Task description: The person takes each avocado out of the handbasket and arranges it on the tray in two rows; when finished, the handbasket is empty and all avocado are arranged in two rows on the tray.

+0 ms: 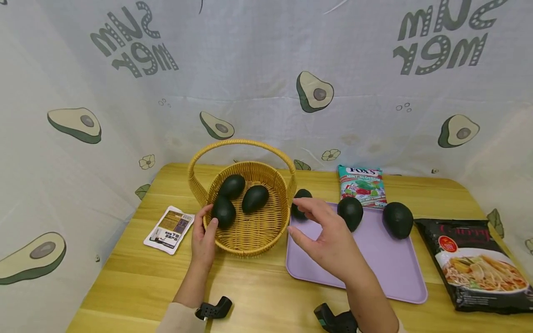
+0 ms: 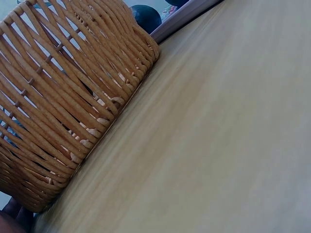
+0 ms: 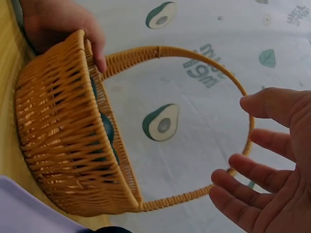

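Observation:
A yellow wicker basket (image 1: 250, 238) with a tall arched handle stands on the table. Inside lie three dark green avocados, one at the back (image 1: 232, 186), one near the middle (image 1: 255, 199) and one by the left rim (image 1: 224, 212). My left hand (image 1: 203, 240) grips the basket's left rim, thumb over the edge. Just off the right rim, my right hand (image 1: 329, 238) hovers with fingers spread and nothing in them. On the lilac tray (image 1: 387, 266) sit a middle avocado (image 1: 350, 214), a right avocado (image 1: 397, 220) and a left avocado (image 1: 300, 213), partly hidden by my right hand.
A white packet (image 1: 169, 230) lies left of the basket. Behind the tray is a green Fox's candy bag (image 1: 362, 186). A black curry noodle pack (image 1: 479, 268) rests to the tray's right. A printed cloth (image 1: 258, 83) hangs behind the table.

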Motion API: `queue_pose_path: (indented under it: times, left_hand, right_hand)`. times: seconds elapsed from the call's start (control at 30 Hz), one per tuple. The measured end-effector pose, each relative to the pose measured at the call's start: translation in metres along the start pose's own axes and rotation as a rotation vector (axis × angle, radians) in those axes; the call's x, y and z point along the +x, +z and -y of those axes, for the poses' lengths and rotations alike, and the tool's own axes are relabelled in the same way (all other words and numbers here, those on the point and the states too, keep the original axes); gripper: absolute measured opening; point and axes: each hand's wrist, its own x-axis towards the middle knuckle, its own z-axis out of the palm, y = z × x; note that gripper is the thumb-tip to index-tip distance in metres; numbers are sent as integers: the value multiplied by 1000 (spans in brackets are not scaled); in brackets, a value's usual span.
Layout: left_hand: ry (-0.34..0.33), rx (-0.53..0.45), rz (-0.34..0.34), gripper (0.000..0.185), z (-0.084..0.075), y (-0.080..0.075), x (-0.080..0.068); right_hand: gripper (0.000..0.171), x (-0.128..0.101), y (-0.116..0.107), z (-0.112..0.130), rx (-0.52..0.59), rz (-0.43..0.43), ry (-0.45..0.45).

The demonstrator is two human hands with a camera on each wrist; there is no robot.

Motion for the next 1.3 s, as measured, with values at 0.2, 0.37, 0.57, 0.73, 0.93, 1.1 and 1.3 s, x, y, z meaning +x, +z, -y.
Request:
queue_pose_path:
  times: [0.2,0.37,0.57,0.73,0.93,1.1,1.3]
  left_hand:
    - [-7,14,2,41,0,-1,1]
    - [-1,17,5,41,0,-1,1]
    - [2,18,7,41,0,-1,1]
    - [4,25,8,41,0,-1,1]
    - [14,15,2,41,0,0,2]
    - [14,-17,17,41,0,1,2]
    - [8,-20,3,41,1,0,1]
  right_hand:
    - [59,8,24,1,94,68,37]
    - [64,19,44,0,134,109,98]
    - [68,40,63,1,127,162,193]
    - [71,59,78,-1,72,169,274]
    - [82,82,98,-8,-3,201,380]
    - [86,97,112,-20,-58,206,452]
    - [86,104,124,-29,-82,199,505]
